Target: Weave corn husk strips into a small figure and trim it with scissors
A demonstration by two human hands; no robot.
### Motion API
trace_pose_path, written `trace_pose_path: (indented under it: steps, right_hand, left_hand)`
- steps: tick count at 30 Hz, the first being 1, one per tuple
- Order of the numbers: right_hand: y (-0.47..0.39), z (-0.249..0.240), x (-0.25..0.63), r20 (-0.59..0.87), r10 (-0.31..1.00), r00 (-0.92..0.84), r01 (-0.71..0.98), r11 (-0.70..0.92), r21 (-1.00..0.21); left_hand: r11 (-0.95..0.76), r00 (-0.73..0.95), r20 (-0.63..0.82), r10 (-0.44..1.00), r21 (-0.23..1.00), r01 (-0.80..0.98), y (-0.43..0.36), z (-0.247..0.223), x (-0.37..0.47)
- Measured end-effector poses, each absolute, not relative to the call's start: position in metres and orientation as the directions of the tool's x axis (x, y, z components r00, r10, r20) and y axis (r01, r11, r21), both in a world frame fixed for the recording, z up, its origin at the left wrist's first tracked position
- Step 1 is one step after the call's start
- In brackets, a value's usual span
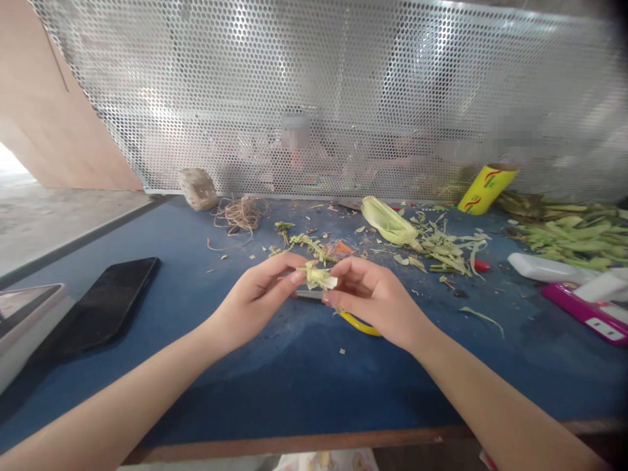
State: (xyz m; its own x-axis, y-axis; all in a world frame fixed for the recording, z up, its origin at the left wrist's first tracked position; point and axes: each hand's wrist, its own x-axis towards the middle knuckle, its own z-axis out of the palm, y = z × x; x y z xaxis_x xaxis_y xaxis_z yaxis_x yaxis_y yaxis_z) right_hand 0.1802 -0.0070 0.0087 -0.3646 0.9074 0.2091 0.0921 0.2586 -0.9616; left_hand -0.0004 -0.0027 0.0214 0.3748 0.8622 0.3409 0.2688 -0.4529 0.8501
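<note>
Between my hands, above the middle of the blue table (275,392), is a small pale green bundle of husk (318,277) with a whitish end on the right. My left hand (267,288) pinches its left side between thumb and fingers. At the right end, the curled fingers of my right hand (375,294) close on it, partly hiding their contact. Scissors lie below, a yellow handle loop (362,325) showing under my right hand and part of the metal blade (311,296) behind the bundle.
Beyond my hands lie a pale green corn husk (390,224), shredded strips (451,248), plant scraps (309,245) and tangled twine (240,214). A black phone (103,304) is at left. At right are a yellow roll (485,190), green stalks (579,232) and a purple-and-white tool (583,313). Perforated metal (314,91) stands behind.
</note>
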Motion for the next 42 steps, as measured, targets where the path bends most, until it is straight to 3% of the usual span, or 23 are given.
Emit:
trace_pose_path:
  steps: [4,7,19,25,31,42]
  right_hand:
    - [-0.0074,0.0072,0.181,0.409,0.893,-0.189,0.266,0.447,-0.854]
    - [-0.0076,0.005,0.1805,0.462,0.872,-0.16,0.336,0.488,-0.805]
    - [-0.0104,0.0012,0.1768,0.44,0.853,-0.28,0.38,0.52,-0.765]
    - [-0.0094,0.0044,0.1789,0.49,0.859,-0.146,0.356,0.508,-0.784]
    - [-0.0078,0.0012,0.1761,0.382,0.88,-0.282,0.215,0.446,-0.869]
    - [-0.0012,0.0086,0.1817,0.134,0.957,-0.257,0.059,0.153,-0.986]
  left_hand:
    - [-0.264,0.276,0.209,0.938,0.947,0.182,-0.0007,0.0155,0.0006]
    - [-0.19,0.317,0.151,0.936,0.977,0.094,-0.0014,0.0141,0.0026]
    - [-0.286,0.287,0.209,0.935,0.921,0.262,-0.0024,0.0221,0.0068]
    - [-0.335,0.325,0.222,0.919,0.874,0.352,-0.0059,0.0217,0.0065]
    - [-0.302,0.395,0.176,0.902,0.911,0.282,-0.0069,0.0192,0.0087]
    - [-0.075,0.31,0.057,0.949,0.996,0.049,0.0,0.0131,0.003]
